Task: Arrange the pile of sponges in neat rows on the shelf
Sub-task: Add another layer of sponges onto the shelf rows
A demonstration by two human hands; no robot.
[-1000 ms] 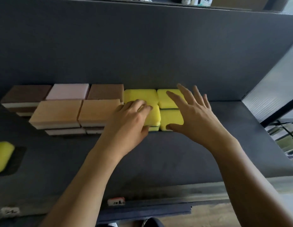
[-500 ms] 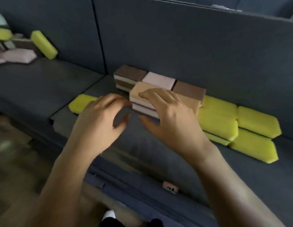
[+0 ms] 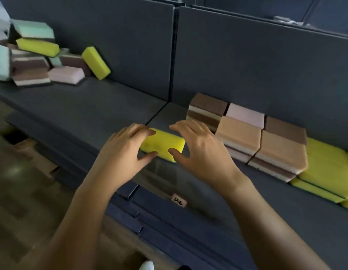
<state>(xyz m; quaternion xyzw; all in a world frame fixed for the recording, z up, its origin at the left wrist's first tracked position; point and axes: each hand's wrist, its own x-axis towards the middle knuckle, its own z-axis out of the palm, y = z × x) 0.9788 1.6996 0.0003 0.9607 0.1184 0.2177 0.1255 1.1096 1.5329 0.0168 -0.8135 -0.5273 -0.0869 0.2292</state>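
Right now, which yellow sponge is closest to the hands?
The lone yellow sponge lying flat between the left hand and right hand; the others sit in the far-left pile or the stacked rows.

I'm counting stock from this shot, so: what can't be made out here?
All in the head view:
The right edge cuts off the yellow rows; count unknown.
The left edge and blur hide much of the pile.
The left hand and right hand cover the ends of the yellow sponge; grip or mere touch is unclear.
The label is blurred and too small to read.
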